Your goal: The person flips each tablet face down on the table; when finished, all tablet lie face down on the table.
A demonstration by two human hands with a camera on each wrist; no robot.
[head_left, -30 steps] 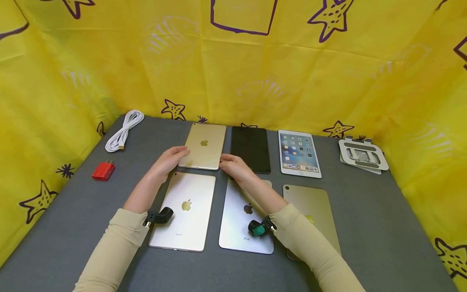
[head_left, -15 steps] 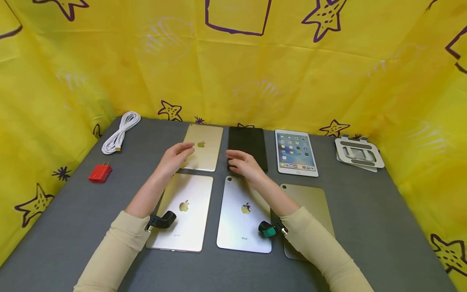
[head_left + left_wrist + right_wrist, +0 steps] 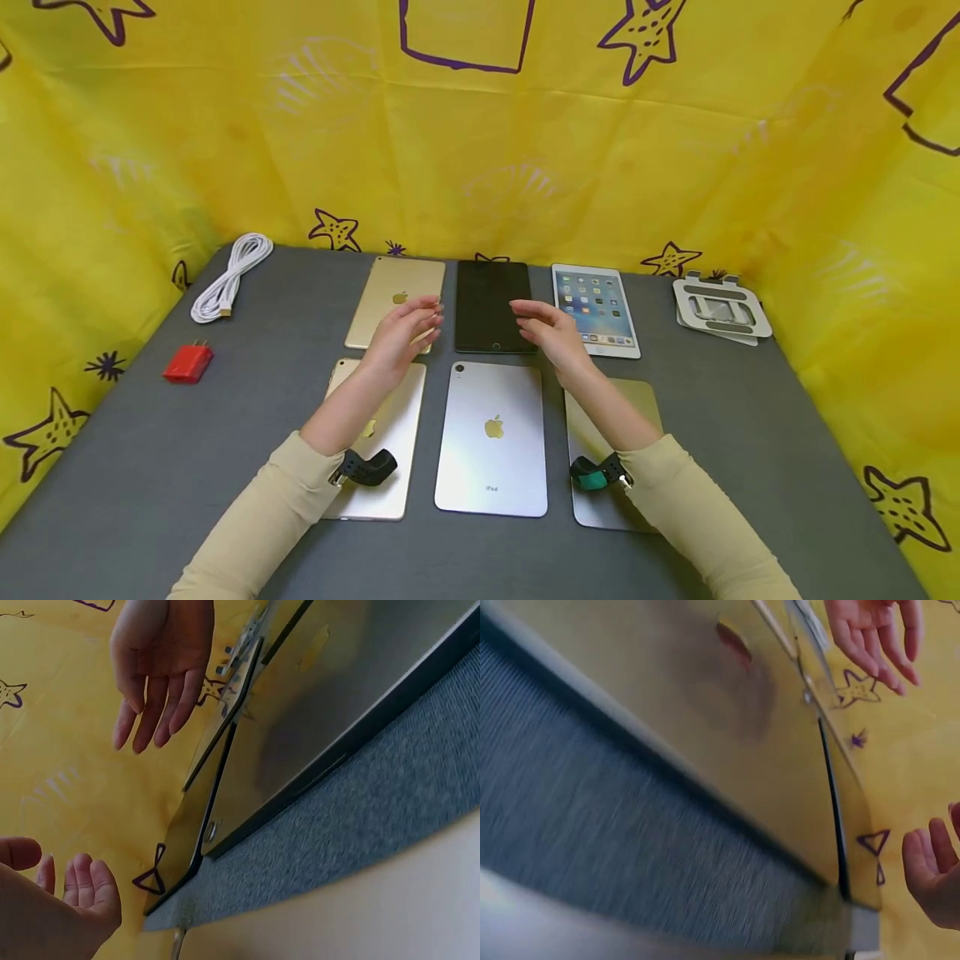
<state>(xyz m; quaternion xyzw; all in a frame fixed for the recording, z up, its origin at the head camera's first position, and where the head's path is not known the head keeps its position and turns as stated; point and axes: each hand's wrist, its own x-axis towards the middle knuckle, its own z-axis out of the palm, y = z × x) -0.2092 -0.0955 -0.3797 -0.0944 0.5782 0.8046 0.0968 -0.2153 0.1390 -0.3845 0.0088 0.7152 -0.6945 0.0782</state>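
My left hand hovers with relaxed, slightly bent fingers between the gold tablet and the black tablet, holding nothing. My right hand is held over the gap between the black tablet and the white tablet with its lit screen, also holding nothing. In the left wrist view both hands, the left and the right, show parted fingers above the tablets. Below the black tablet lies a silver tablet, back up.
Another light tablet lies under my left forearm and a gold-green one under my right. At the left are a coiled white cable and a red charger. A folded metal stand lies at the right, before a yellow curtain.
Both hands have let go of the gold tablet's sides, lifted and moved right toward the black tablet. The tablets keep their arrangement while the view shifts slightly.
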